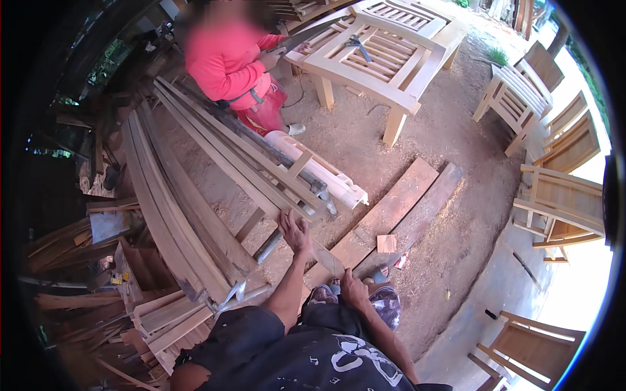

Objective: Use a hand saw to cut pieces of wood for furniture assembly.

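Note:
My left hand rests on the near end of a long wooden board, its fingers stretched over the wood. That board lies beside other long boards on a low support. Closer to my body, my right hand is closed round the end of a flat, tapered piece that looks like a handsaw. Its blade points away from me, toward the board ends near my left hand. The handle is mostly covered by my fingers.
A co-worker in a red top stands beyond the boards, holding a long flat tool. A slatted wooden frame lies on a table-like stand with a clamp-like tool. Thick planks lie on the ground; chair parts line the right.

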A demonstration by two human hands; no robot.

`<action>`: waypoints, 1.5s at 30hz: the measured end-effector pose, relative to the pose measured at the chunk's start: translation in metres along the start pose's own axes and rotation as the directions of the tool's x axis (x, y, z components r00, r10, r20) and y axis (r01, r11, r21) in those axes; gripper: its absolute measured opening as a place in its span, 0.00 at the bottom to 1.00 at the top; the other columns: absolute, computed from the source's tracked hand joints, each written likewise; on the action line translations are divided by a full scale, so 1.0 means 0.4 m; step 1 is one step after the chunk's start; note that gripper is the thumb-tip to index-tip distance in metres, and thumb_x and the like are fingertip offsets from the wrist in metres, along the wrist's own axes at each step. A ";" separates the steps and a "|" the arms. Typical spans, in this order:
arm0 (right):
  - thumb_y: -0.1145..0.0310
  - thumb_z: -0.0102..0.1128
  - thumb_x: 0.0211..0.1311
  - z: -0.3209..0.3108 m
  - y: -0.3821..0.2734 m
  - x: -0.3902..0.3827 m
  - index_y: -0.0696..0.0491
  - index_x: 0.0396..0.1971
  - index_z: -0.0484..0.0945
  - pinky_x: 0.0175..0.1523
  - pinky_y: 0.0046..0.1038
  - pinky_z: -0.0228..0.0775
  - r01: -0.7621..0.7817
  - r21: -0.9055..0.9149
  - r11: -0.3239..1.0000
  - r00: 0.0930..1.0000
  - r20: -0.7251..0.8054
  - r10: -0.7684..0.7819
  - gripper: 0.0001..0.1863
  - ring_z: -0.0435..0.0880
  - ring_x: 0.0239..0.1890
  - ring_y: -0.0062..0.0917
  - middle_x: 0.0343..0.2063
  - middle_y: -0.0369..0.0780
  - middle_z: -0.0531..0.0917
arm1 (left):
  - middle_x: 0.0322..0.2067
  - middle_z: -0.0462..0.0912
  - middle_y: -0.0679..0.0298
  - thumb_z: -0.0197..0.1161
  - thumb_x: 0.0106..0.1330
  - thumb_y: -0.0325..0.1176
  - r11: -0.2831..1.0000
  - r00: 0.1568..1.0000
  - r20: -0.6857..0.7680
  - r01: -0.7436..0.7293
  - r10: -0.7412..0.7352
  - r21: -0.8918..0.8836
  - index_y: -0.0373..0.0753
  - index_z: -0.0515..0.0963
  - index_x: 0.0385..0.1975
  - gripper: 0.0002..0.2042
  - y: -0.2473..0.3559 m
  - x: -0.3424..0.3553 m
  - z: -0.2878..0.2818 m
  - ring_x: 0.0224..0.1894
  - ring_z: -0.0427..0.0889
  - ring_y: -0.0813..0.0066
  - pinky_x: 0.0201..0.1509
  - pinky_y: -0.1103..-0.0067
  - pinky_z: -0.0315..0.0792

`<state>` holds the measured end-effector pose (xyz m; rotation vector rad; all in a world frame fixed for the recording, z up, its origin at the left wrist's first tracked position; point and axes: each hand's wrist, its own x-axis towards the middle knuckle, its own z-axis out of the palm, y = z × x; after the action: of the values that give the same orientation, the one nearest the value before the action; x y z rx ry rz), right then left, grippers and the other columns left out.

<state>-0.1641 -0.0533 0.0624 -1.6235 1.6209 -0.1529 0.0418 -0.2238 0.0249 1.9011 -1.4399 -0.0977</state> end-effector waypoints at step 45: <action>0.57 0.67 0.54 -0.016 0.011 0.077 0.57 0.51 0.74 0.50 0.51 0.77 -0.020 0.099 0.995 0.999 -0.038 0.024 0.28 0.85 0.43 0.57 0.36 0.58 0.86 | 0.70 0.65 0.53 0.54 0.66 0.26 0.975 0.999 0.019 0.023 -0.028 0.222 0.41 0.68 0.64 0.24 0.001 -0.005 0.028 0.73 0.59 0.47 0.75 0.55 0.56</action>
<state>-0.1664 -0.0825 0.0501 -1.5362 1.6341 -0.2503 0.0356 -0.2277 0.0164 2.1042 -1.4933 0.0321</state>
